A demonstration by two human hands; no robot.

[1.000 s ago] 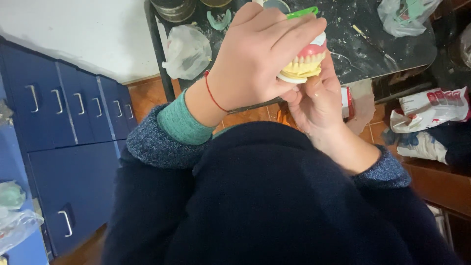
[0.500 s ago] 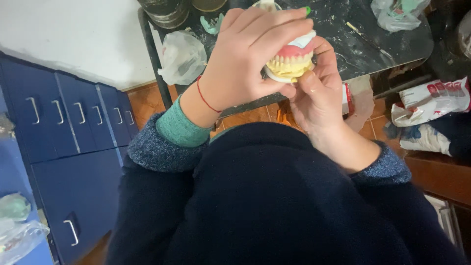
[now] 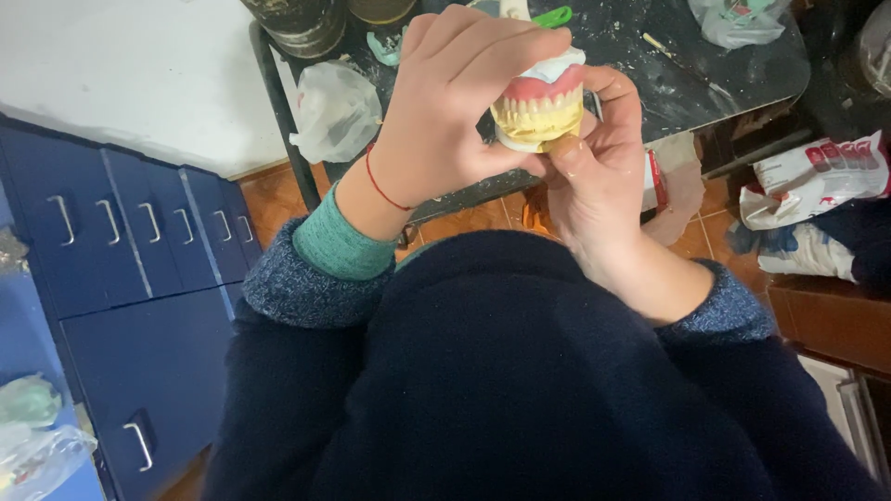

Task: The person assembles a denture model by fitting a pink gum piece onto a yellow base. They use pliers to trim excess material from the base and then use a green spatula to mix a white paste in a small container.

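Note:
A denture model [image 3: 541, 109] with yellowish teeth, pink gum and a white plaster base is held up close in front of me. My left hand [image 3: 455, 107] wraps over its top and left side, fingers curled across the plaster. My right hand [image 3: 599, 176] holds it from below and the right, thumb pressed against the lower teeth. A red string bracelet circles my left wrist. My dark blue sleeves and a teal cuff fill the lower view.
A dark, plaster-spattered worktable [image 3: 687, 65] stands behind the hands, with metal pots [image 3: 297, 23], a green tool [image 3: 554, 16] and plastic bags [image 3: 336, 109]. Blue cabinets [image 3: 121, 241] with metal handles run along the left. Printed bags [image 3: 817, 176] lie on the floor at right.
Both hands with the denture model have shifted slightly left and lower in the view; the teeth now face me more fully. The grip has stayed the same.

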